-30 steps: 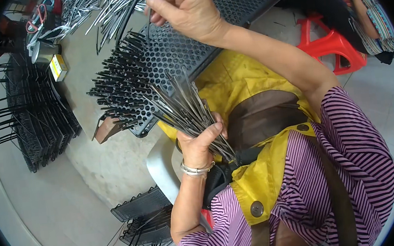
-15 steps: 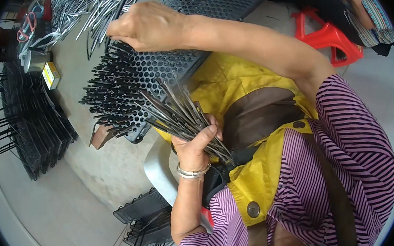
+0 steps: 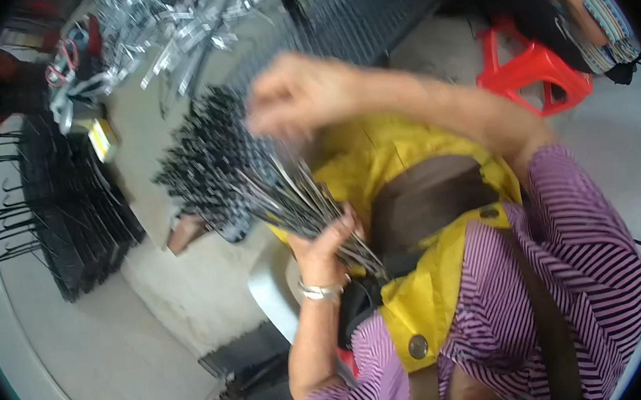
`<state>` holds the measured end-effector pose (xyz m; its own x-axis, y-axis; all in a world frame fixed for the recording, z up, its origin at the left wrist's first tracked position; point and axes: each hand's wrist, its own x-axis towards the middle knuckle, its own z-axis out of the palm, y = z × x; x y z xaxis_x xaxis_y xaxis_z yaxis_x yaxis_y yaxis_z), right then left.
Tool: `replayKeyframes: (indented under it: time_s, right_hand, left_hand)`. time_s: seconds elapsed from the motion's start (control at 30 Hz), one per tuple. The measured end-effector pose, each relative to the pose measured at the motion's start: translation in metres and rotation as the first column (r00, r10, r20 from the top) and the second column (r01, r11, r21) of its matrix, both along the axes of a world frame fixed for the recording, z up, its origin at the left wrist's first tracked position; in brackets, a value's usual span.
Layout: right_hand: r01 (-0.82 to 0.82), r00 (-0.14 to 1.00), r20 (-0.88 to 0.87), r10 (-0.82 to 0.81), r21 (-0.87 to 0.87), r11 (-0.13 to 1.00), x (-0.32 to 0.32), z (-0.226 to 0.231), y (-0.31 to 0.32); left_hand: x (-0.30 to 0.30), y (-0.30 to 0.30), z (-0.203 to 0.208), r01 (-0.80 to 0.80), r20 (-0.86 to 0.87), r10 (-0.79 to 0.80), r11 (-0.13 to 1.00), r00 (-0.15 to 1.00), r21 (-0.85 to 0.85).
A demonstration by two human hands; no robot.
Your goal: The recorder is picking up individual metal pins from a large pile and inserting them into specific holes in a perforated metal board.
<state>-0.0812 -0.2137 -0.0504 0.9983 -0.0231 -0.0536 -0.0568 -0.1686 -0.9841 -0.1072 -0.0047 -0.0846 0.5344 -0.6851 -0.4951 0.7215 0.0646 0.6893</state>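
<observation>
a left hand [image 3: 319, 252] grips a bundle of thin metal rods [image 3: 297, 208]; the blurred right hand [image 3: 304, 97] hovers near their tips.

A red stool [image 3: 530, 72] stands on the pale floor [image 3: 609, 149] at the right, well apart from a white chair [image 3: 269, 291] (only a curved part shows). The bench [image 3: 131, 114] is dull beige.
</observation>
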Motion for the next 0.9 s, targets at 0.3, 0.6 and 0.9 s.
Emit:
replayKeyframes:
  time_s: [0.3, 0.6, 0.9]
  right_hand:
    - [0.076, 0.996, -0.071, -0.050, 0.450, 0.890, -0.050, -0.033, 0.030]
    - [0.443, 0.877, 0.014, -0.481, 0.367, 0.818, -0.047, -0.013, 0.015]
    - [0.569, 0.737, 0.280, -0.615, 0.235, 0.788, -0.014, -0.021, -0.028]
  left_hand:
    - [-0.008, 0.007, -0.008, 0.065, 0.038, -0.065, 0.998, 0.997, -0.016]
    - [-0.007, 0.010, -0.011, 0.084, 0.015, -0.083, 0.993, 0.996, -0.084]
    - [0.000, -0.001, -0.010, 0.071, 0.026, -0.069, 0.994, 0.997, -0.086]
